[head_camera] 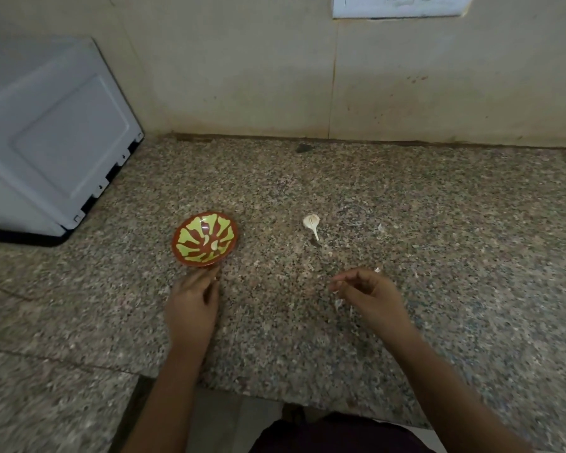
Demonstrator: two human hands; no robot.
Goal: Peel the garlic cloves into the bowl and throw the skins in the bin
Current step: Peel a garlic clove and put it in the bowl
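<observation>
A small red-brown bowl with a yellow-green pattern stands on the granite counter, with two peeled cloves lying in it. To its right lies what is left of the garlic bulb, white with a short stem. My left hand reaches toward the bowl's near rim with its fingers stretched out and holds nothing. My right hand hovers over the counter, fingers loosely curled, and I see nothing in it. Thin white skins lie on the counter beside and under it.
A white appliance takes up the counter's back left. The counter runs back to a beige tiled wall, with more skin flakes at the right. Its front edge is close to my body. No bin is in view.
</observation>
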